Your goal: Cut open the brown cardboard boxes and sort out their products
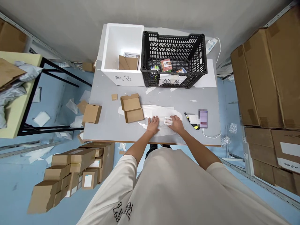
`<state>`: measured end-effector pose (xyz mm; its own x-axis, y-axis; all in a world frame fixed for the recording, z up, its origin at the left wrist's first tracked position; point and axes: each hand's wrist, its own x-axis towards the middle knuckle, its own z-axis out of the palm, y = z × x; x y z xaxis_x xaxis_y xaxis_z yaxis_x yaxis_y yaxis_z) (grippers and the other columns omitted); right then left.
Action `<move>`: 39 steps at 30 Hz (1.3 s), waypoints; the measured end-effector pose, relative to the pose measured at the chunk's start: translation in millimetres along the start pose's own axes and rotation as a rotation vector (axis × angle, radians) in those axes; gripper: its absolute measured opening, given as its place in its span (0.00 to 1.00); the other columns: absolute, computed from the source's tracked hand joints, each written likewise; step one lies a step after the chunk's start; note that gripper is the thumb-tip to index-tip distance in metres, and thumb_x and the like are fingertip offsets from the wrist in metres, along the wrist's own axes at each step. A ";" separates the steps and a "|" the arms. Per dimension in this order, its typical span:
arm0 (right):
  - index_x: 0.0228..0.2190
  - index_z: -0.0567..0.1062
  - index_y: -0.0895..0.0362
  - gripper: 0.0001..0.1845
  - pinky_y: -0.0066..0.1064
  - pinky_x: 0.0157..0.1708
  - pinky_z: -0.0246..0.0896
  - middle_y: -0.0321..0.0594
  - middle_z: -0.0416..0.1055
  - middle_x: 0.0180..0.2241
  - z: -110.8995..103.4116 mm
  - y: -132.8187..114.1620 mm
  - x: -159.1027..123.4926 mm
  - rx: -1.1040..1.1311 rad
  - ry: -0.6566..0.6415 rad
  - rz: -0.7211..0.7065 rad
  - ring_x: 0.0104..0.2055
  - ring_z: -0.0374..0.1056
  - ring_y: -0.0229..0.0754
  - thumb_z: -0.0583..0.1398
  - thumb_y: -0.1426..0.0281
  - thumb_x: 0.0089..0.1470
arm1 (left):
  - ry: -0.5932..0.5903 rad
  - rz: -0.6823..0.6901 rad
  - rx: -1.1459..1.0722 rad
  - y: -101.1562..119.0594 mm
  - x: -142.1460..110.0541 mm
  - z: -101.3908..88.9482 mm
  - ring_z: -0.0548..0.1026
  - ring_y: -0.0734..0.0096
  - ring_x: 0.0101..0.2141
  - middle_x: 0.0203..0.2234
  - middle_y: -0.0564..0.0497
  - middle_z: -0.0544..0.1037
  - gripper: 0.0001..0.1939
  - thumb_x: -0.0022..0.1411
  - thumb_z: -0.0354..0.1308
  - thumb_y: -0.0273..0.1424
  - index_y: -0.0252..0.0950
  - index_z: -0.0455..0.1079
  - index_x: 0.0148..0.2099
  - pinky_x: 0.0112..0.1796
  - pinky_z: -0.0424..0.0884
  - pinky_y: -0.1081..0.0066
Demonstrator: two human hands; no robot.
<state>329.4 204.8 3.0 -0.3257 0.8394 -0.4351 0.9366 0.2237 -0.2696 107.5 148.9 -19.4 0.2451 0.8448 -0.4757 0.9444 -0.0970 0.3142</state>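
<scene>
My left hand [153, 125] lies on a thin white sheet [161, 111] near the table's front edge, its fingers spread and pressing flat. To its right, my right hand [176, 124] has its fingers at the right edge of a small white pack [168, 121] with rows of small reddish pieces. The pack rests on the sheet, between both hands. Left of the sheet, a brown cardboard box [132, 107] stands with its lid folded open toward the back.
Behind stand a white foam box [111, 76] and a black plastic crate [203, 62] with small packages. A black-and-yellow cutter [195, 126] and a blurred purple phone [203, 118] lie right. A closed carton [92, 113] sits left; stacked cartons [82, 159] stand on the floor.
</scene>
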 end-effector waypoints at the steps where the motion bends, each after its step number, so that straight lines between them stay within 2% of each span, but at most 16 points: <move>1: 0.62 0.60 0.54 0.40 0.41 0.53 0.57 0.51 0.61 0.59 -1.8 4.0 -2.7 0.008 0.010 0.023 0.57 0.60 0.56 0.66 0.59 0.52 | 0.000 -0.001 -0.005 0.1 -0.5 -0.8 0.38 0.49 0.72 0.74 0.40 0.41 0.49 0.59 0.64 0.35 0.39 0.41 0.75 0.68 0.31 0.43; 5: 0.61 0.61 0.56 0.40 0.39 0.53 0.57 0.51 0.62 0.58 -10.0 15.6 -12.3 0.038 0.056 0.077 0.57 0.61 0.55 0.66 0.59 0.51 | -0.006 0.004 -0.012 1.6 -2.4 -5.5 0.39 0.47 0.72 0.74 0.38 0.43 0.48 0.59 0.63 0.34 0.38 0.43 0.75 0.68 0.30 0.44; 9: 0.61 0.60 0.58 0.40 0.38 0.53 0.57 0.51 0.62 0.59 -24.9 16.6 -20.1 0.081 0.097 0.062 0.57 0.60 0.54 0.66 0.58 0.52 | 0.021 -0.004 -0.020 6.9 -5.4 -14.2 0.41 0.45 0.72 0.73 0.35 0.45 0.43 0.60 0.61 0.35 0.35 0.48 0.73 0.68 0.32 0.42; 13: 0.61 0.61 0.58 0.39 0.39 0.54 0.57 0.51 0.63 0.58 -41.5 11.0 -29.3 0.120 0.183 0.009 0.57 0.61 0.54 0.65 0.58 0.52 | 0.147 0.003 -0.078 14.4 -9.8 -28.7 0.48 0.49 0.71 0.71 0.38 0.53 0.31 0.65 0.54 0.31 0.36 0.57 0.69 0.67 0.43 0.45; 17: 0.61 0.61 0.58 0.39 0.41 0.57 0.57 0.52 0.63 0.59 -52.3 3.2 -40.8 0.172 0.242 -0.031 0.58 0.60 0.55 0.66 0.60 0.52 | 0.250 -0.017 -0.306 21.5 -17.4 -46.3 0.63 0.54 0.64 0.64 0.40 0.66 0.26 0.68 0.49 0.30 0.37 0.60 0.67 0.63 0.59 0.50; 20: 0.63 0.60 0.56 0.40 0.43 0.59 0.57 0.51 0.62 0.60 -59.6 -6.5 -51.3 0.214 0.252 -0.097 0.60 0.60 0.55 0.65 0.60 0.52 | 0.286 0.086 -0.520 28.6 -29.8 -58.7 0.70 0.59 0.59 0.62 0.42 0.68 0.28 0.67 0.50 0.29 0.37 0.58 0.68 0.59 0.66 0.56; 22: 0.64 0.59 0.55 0.41 0.45 0.60 0.57 0.51 0.61 0.61 -66.3 -15.0 -59.2 0.241 0.248 -0.142 0.62 0.59 0.56 0.64 0.60 0.53 | 0.286 0.148 -0.640 35.0 -41.5 -67.5 0.72 0.61 0.56 0.63 0.42 0.66 0.34 0.63 0.51 0.25 0.39 0.54 0.70 0.56 0.70 0.59; 25: 0.67 0.55 0.53 0.43 0.47 0.60 0.57 0.51 0.60 0.63 -79.8 -27.6 -71.4 0.304 0.218 -0.195 0.63 0.58 0.57 0.63 0.60 0.54 | 0.296 0.169 -0.745 45.0 -60.9 -84.0 0.72 0.63 0.56 0.65 0.43 0.61 0.40 0.59 0.52 0.22 0.43 0.50 0.72 0.53 0.72 0.61; 28: 0.69 0.52 0.51 0.45 0.47 0.60 0.58 0.49 0.60 0.63 -95.0 -37.3 -82.6 0.387 0.202 -0.245 0.62 0.61 0.56 0.63 0.60 0.55 | 0.354 0.223 -0.718 52.4 -76.9 -103.5 0.70 0.60 0.58 0.67 0.43 0.58 0.40 0.61 0.57 0.28 0.45 0.49 0.72 0.55 0.71 0.60; 34: 0.66 0.58 0.48 0.41 0.45 0.58 0.62 0.47 0.61 0.63 -122.9 -45.1 -99.6 0.530 0.263 -0.292 0.55 0.67 0.50 0.64 0.60 0.54 | 0.451 0.276 -0.635 59.8 -90.9 -132.1 0.68 0.57 0.60 0.63 0.44 0.67 0.37 0.65 0.62 0.41 0.44 0.54 0.71 0.60 0.65 0.58; 36: 0.64 0.62 0.48 0.37 0.43 0.55 0.64 0.47 0.62 0.62 -130.0 -44.0 -102.2 0.586 0.268 -0.306 0.53 0.68 0.49 0.64 0.59 0.54 | 0.462 0.242 -0.659 62.0 -92.1 -136.9 0.68 0.56 0.61 0.62 0.44 0.70 0.34 0.66 0.61 0.44 0.43 0.58 0.70 0.60 0.65 0.58; 39: 0.57 0.71 0.49 0.26 0.41 0.53 0.66 0.45 0.69 0.55 -136.2 -40.8 -101.5 0.692 0.288 -0.309 0.48 0.70 0.46 0.60 0.57 0.59 | 0.435 0.159 -0.783 65.3 -91.9 -140.5 0.73 0.59 0.55 0.56 0.45 0.75 0.25 0.70 0.53 0.47 0.42 0.67 0.63 0.55 0.69 0.61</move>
<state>341.8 177.8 175.2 -0.4222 0.9056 -0.0414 0.4869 0.1880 -0.8530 115.8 138.9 160.2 0.1052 0.9915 -0.0771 0.4485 0.0219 0.8935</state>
